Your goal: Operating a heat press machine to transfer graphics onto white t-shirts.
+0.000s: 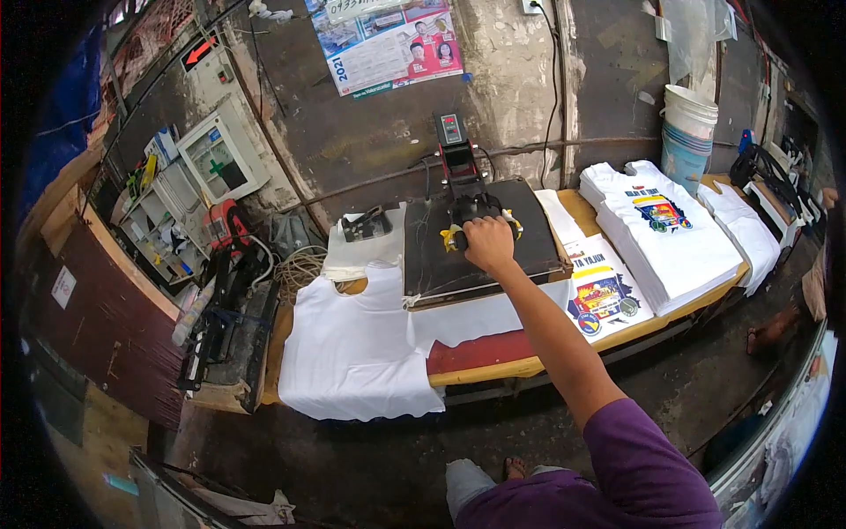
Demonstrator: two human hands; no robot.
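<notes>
My right hand (489, 243) grips the handle (457, 239) of a heat press, with yellow material at both ends of the bar. The press's dark upper plate (433, 268) lies lowered over white fabric (476, 319), which shows along its front edge; what is under the plate is hidden. A small control box (450, 129) with red lit digits tops the press. Left of the plate, a plain white garment piece (353, 344) with a neck cutout is spread over the table edge. To the right lie printed transfer sheets (605, 291) with a colourful design. My left hand is out of view.
A tall stack of white printed shirts (661, 225) stands on the yellow-edged table (486, 371) at right, before nested plastic buckets (689, 135). Another heat press (231, 317) stands at left beside coiled rope (301, 268). A first-aid cabinet (221, 159) hangs on the wall.
</notes>
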